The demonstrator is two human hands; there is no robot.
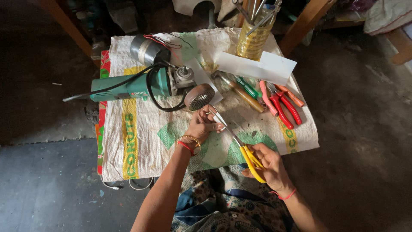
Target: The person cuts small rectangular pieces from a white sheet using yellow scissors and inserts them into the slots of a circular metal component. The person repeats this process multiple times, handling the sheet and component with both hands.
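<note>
Near the frame's centre, the left hand (201,125) curls its fingers, pinching a small piece I cannot identify at the tips of the long-nose pliers (234,141). The right hand (268,165), lower right of centre, is closed around the pliers' yellow handles, the tool slanting up-left. Just above the left hand lie a round metal fan part (199,96) and a green angle grinder (133,88) (its black cord looping). Screwdrivers (244,90) and red-handled pliers (283,105) rest upper right on the woven sack cloth (141,141).

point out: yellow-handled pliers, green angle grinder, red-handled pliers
yellow-handled pliers (252,162), head view, on the yellow grip
green angle grinder (128,88), head view, on the body
red-handled pliers (286,109), head view, on a red handle
</note>
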